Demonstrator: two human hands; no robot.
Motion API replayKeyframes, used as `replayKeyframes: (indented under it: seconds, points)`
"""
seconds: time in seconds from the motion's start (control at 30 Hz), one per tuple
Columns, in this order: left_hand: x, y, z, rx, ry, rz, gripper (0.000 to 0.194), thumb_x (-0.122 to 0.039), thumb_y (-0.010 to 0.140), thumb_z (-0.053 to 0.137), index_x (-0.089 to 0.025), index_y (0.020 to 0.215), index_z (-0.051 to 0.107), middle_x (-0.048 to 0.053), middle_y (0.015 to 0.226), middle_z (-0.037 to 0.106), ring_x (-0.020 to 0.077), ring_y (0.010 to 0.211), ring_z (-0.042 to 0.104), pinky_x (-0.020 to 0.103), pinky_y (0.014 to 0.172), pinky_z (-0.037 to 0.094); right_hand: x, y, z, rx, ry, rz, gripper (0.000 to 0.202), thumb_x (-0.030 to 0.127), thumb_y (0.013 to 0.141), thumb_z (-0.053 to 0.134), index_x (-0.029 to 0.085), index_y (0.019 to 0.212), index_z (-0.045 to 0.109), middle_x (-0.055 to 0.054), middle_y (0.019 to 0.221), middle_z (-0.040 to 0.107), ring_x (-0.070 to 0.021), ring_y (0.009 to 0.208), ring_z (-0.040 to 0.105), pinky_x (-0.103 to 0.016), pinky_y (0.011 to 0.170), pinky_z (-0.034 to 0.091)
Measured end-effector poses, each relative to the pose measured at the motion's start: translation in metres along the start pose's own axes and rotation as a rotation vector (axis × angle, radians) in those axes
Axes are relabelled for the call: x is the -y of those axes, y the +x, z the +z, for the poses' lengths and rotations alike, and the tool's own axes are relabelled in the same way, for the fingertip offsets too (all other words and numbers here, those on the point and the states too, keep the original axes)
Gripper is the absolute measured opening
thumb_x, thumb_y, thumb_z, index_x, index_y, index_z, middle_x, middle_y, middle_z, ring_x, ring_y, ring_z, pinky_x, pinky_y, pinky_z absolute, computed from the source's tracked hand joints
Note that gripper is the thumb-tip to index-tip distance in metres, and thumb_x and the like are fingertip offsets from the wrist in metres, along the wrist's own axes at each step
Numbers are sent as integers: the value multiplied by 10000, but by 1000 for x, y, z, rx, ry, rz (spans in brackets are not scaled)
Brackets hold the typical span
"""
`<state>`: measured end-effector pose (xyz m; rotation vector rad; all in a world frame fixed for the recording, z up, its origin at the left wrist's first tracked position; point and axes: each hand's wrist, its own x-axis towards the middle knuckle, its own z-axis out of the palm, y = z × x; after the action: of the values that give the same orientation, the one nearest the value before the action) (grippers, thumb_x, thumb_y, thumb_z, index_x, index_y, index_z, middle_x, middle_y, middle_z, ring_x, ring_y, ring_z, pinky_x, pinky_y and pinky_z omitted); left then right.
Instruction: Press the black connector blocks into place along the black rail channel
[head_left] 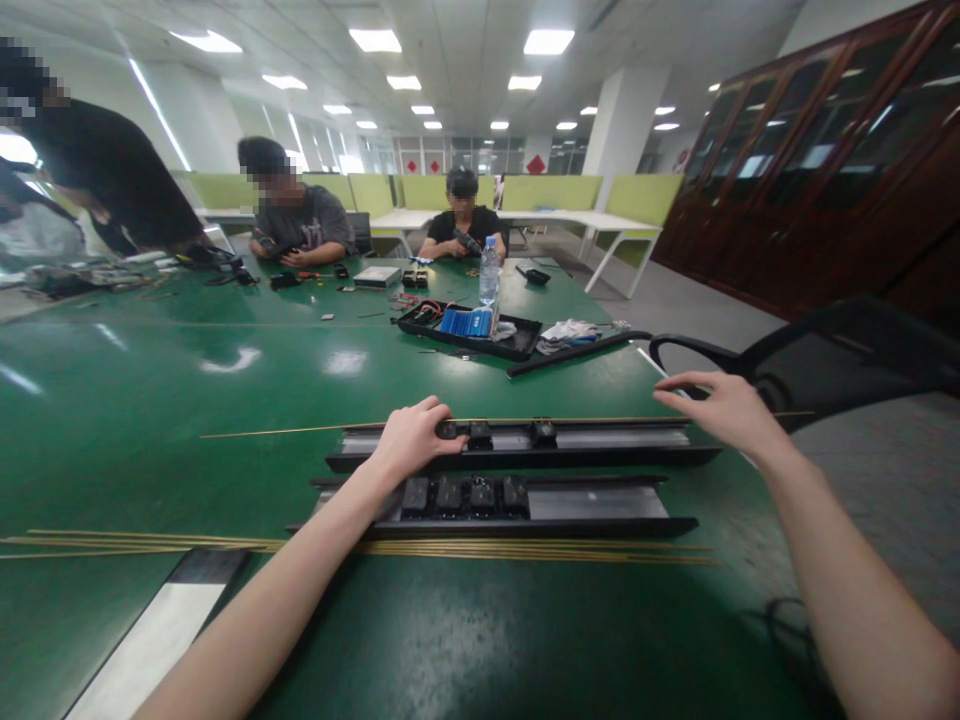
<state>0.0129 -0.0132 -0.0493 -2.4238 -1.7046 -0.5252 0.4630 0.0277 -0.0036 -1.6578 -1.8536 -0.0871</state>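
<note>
My left hand (420, 435) is closed round a small black block at the left part of the far black channel (622, 440). Two more black blocks, one of them here (543, 433), sit in that channel. A long thin brass rod (270, 433) runs along its top, past both ends. Off the channel's right end, my right hand (701, 395) is raised with thumb and fingers apart, near the rod; no object shows between them. Nearer to me lies a second black channel (600, 503) with several black blocks (450, 496) side by side in its left half.
Several brass rods (525, 550) lie along the near side. A black and white panel (157, 650) is at lower left. Beyond the channels are a black tray (517, 345), a water bottle (489, 270) and gloves (574, 333). An office chair (847, 350) stands right. People work across the green table (300, 370).
</note>
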Motion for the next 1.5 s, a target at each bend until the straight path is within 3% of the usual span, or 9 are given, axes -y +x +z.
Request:
replayKeyframes:
  seconds: [0.07,0.17,0.33,0.5,0.83,1.1,1.5]
  points:
    - [0,0,0,0,3,1,376,-602,820,620,-237,894,671,13,930,663,195,777,651,284,618,377,14,0,1,-4,30,1,299,510,767,652,264,875,784,-79,953,750,-263,853,652,-386,771,453]
    - [0,0,-1,4,15,3,374,-602,821,619,-239,894,672,11,928,664,197,776,654,286,607,371,38,-3,12,-58,103,-68,262,472,795,640,255,857,773,-66,929,751,-273,927,654,-389,820,466]
    - [-1,0,-1,7,19,5,371,-597,822,622,-240,907,677,9,949,675,195,782,659,286,602,365,72,-16,43,45,185,-243,201,406,852,614,260,862,752,-30,907,763,-249,897,663,-395,842,477]
    - [-1,1,-2,15,20,11,353,-575,832,619,-232,895,677,9,943,679,191,790,663,284,606,367,90,-27,65,93,176,-299,176,393,874,611,276,857,741,-12,909,770,-231,859,668,-420,881,447]
    - [-1,1,-2,22,-10,11,310,-529,831,630,-229,892,684,16,943,689,201,818,669,279,628,391,106,-40,77,84,212,-330,205,386,917,575,269,844,726,-9,872,762,-214,827,648,-420,907,400]
    - [-2,1,-3,33,-17,1,308,-532,831,623,-239,908,682,26,961,686,202,836,667,271,645,414,104,-42,82,35,216,-307,298,451,928,546,252,767,699,-26,761,731,-221,756,628,-424,870,410]
    - [-3,-2,-8,4,17,65,335,-544,874,548,-226,877,653,29,925,665,193,820,646,279,634,420,106,-44,84,41,196,-332,266,406,936,553,248,779,699,-21,783,739,-212,757,622,-414,877,402]
